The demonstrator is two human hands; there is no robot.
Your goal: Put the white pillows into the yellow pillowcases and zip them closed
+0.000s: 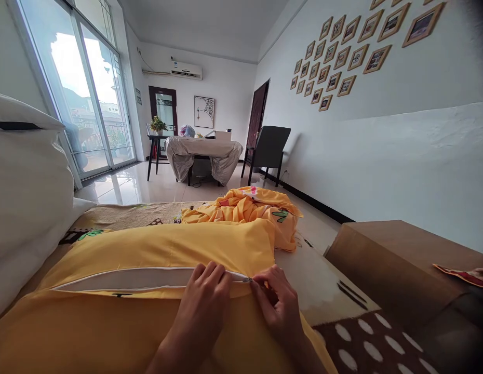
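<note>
A yellow cushion cover (159, 244) lies across the bed in front of me, stuffed with something white. Its long white zipper gapes along the top, showing the white insert (136, 279) inside. At the right end of that opening, my right hand (278, 301) pinches the small zipper pull (247, 280) between thumb and fingers. My left hand (208, 298) rests just left of it, over the zipper line, its fingers curled onto the fabric at the edge. What lies under those left fingertips is hidden.
Crumpled yellow printed fabric (245, 208) lies beyond the cover. White pillows (27, 208) stand at the left. To the right are a cardboard box (405, 259) and a brown spotted cloth (366, 345). A covered table (204, 148) and a dark chair (270, 148) stand farther back.
</note>
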